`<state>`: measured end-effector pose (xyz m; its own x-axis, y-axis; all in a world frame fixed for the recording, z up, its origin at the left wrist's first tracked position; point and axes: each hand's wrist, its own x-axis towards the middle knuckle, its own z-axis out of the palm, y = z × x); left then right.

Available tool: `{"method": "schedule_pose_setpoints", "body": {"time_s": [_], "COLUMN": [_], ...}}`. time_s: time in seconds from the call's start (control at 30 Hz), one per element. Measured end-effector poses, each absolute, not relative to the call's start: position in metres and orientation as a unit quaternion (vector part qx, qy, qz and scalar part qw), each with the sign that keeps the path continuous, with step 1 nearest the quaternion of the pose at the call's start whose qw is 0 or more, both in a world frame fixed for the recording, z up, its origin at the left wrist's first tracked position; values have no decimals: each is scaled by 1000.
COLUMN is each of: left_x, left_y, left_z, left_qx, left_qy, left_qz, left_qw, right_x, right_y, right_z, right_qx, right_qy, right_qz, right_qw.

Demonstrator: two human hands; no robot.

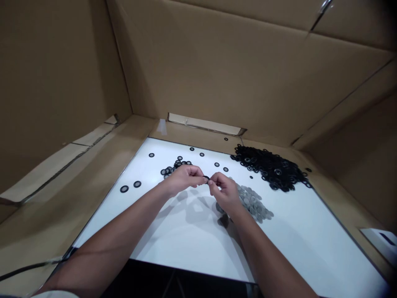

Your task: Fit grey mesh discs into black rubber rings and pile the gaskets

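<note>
My left hand [185, 177] and my right hand [223, 191] meet over the middle of a white lit panel [192, 231]. Both are closed in a pinch around one small black ring [206, 178] held between their fingertips. Just right of my right hand lies a heap of grey discs [254, 203]. A big pile of black rings [270, 168] sits at the far right of the panel. Behind my left hand is a small cluster of assembled rings [173, 167].
Loose rings are scattered over the panel, two at the left [130, 186] and a few near the far edge [201, 154]. Cardboard walls [217, 70] enclose the panel on three sides. A white box [383, 241] sits at the right, a black cable [27, 268] at the lower left.
</note>
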<state>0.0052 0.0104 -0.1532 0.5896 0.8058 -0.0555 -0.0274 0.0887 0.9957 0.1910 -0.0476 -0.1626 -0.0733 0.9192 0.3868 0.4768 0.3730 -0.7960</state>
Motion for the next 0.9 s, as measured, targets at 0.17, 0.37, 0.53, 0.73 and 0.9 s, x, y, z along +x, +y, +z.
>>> {"method": "schedule_pose_setpoints", "body": {"time_s": [0.17, 0.37, 0.53, 0.73, 0.9], "left_x": [3, 4, 3, 3, 3], "left_y": [12, 11, 12, 14, 15], "left_z": [-151, -148, -149, -154, -154], "left_qx": [588, 577, 568, 573, 573], "left_qy": [304, 281, 276, 277, 269], "left_qz": [307, 310, 318, 329, 323], "left_qw": [684, 701, 707, 698, 703], "right_x": [193, 196, 198, 196, 195], "right_y": [-48, -47, -44, -45, -45], "right_z": [-164, -167, -172, -170, -169], "right_qx": [-488, -490, -495, -488, -491], "right_qy": [-691, -673, -650, -661, -667], "right_qz": [296, 310, 312, 319, 311], "right_qw": [443, 459, 485, 472, 467]}}
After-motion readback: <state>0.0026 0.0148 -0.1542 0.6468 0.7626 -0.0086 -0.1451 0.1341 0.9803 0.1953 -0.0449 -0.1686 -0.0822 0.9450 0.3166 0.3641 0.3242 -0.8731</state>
